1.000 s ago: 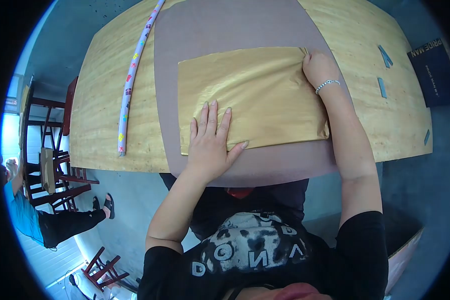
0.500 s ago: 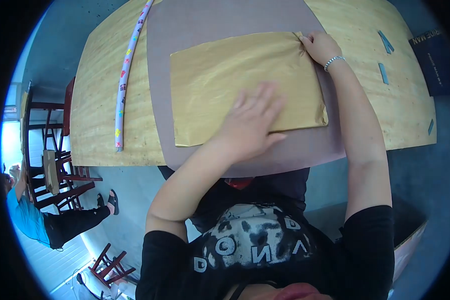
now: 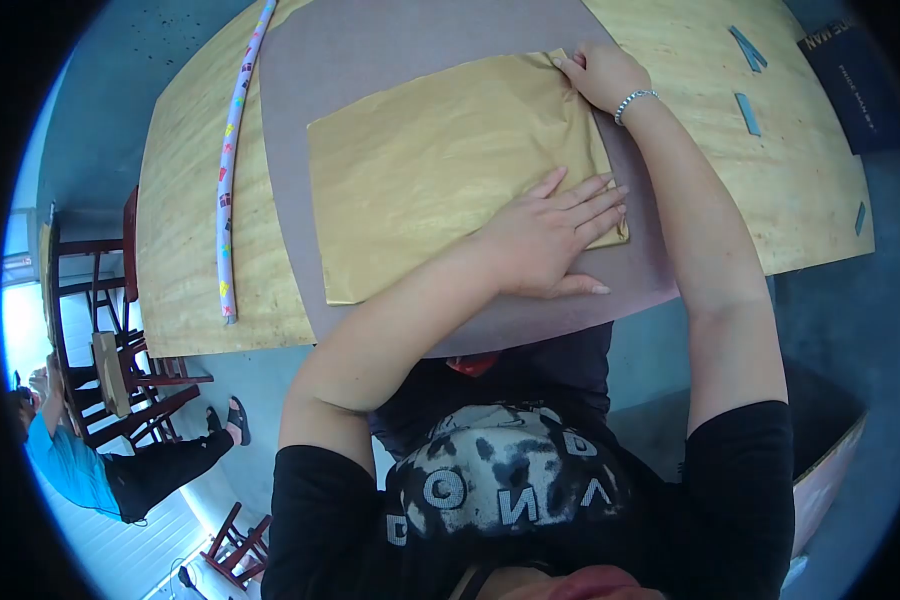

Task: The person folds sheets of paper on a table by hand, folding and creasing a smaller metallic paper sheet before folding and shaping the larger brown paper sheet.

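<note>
A flat package in gold-brown paper [image 3: 410,170] lies on a mauve sheet [image 3: 370,40] over the wooden table. My left hand [image 3: 555,230] rests flat on the package's lower right part, fingers spread, thumb over the mauve sheet. At the package's upper right corner, my right hand [image 3: 605,75] pinches the paper, with a bracelet on its wrist. The paper is creased along that right side.
A patterned roll [image 3: 227,180] lies on the wooden table [image 3: 180,200] at left. Small blue-grey pieces [image 3: 748,114] lie at right, beside a dark box [image 3: 855,90]. Stools [image 3: 235,545] and another person [image 3: 80,465] are at far left.
My left hand has slid right across the paper toward its right edge. My right hand still grips the upper corner. The whole view has shifted and turned slightly.
</note>
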Motion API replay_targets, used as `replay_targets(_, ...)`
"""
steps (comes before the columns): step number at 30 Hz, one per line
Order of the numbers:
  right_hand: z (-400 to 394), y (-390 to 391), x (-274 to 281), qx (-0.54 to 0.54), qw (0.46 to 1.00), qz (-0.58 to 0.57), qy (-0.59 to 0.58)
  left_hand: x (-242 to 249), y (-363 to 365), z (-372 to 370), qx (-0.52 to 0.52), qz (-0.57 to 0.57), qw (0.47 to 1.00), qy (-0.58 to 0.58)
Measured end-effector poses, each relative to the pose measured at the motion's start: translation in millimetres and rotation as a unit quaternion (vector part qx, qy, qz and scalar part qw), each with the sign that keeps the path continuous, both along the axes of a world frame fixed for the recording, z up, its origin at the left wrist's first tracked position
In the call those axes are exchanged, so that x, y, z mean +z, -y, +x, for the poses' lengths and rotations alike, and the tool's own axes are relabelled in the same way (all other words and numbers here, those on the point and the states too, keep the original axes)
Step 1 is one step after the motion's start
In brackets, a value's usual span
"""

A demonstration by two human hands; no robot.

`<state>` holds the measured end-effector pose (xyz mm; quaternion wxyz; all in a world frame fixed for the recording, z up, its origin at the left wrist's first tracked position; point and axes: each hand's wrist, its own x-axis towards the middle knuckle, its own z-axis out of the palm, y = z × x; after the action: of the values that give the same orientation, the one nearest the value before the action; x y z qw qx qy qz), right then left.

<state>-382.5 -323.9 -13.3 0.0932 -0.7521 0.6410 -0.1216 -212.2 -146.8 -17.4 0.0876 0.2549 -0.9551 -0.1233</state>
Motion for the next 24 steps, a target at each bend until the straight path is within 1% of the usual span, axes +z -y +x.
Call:
replay_targets(3,0.7,-0.8,2.0,0.008,1.000,0.011,0.011,-1.1,-1.8,1.3,-0.011,-0.009,1.000,0.001)
replay_targets(6,1.8,-1.6,-4.6,0.007,1.000,0.001,-0.006,-2.2,-2.6,1.2,-0.015,-0.014,1.000,-0.001)
replay_targets(8,3.2,-0.6,-14.2,-0.015,0.998,-0.065,-0.015,-1.9,-2.1,1.1,-0.015,-0.018,1.000,-0.004)
replay_targets(9,3.7,-1.9,-10.6,-0.013,0.997,-0.068,-0.016,-1.4,-1.9,1.3,-0.021,-0.016,1.000,-0.005)
replay_targets(11,5.1,-5.8,-2.6,-0.030,0.999,-0.029,0.005,-1.5,-1.7,1.7,-0.024,-0.018,1.000,-0.007)
replay_targets(12,0.8,-4.3,-5.9,-0.027,0.999,-0.034,0.002,-2.7,-1.8,1.8,-0.025,-0.010,1.000,-0.008)
replay_targets(13,-7.0,-3.1,-12.8,-0.031,0.989,-0.035,0.140,-4.2,-1.9,2.2,-0.026,-0.004,1.000,-0.010)
replay_targets(14,-13.3,3.0,-17.2,-0.032,0.961,-0.034,0.274,-6.6,-2.8,2.7,-0.021,-0.011,1.000,-0.014)
replay_targets(15,-14.6,-10.3,-6.4,0.013,0.966,-0.087,0.241,-8.7,-3.6,2.7,-0.022,-0.007,0.999,-0.022)
replay_targets(17,-5.6,-58.1,13.7,0.147,0.968,-0.108,0.169,-12.4,-2.0,2.4,-0.017,-0.011,0.999,-0.038)
replay_targets(19,-5.3,-93.0,-13.1,0.244,0.961,-0.109,0.066,-16.0,-2.8,2.0,-0.018,-0.006,0.999,-0.032)
replay_targets(20,-4.5,-104.0,-7.1,0.250,0.960,-0.111,0.061,-10.5,-3.3,2.8,-0.026,0.070,0.997,-0.020)
replay_targets(22,-0.8,-117.9,4.0,0.271,0.961,0.051,0.010,-2.9,-2.9,3.9,-0.026,0.052,0.998,-0.008)
replay_targets(23,-1.5,-111.3,3.5,0.259,0.964,0.056,-0.014,-1.9,-2.7,4.0,-0.030,0.035,0.999,0.008)
replay_targets(24,-2.2,-102.1,0.4,0.260,0.964,0.057,-0.012,-5.2,-2.7,4.1,-0.029,0.037,0.999,0.009)
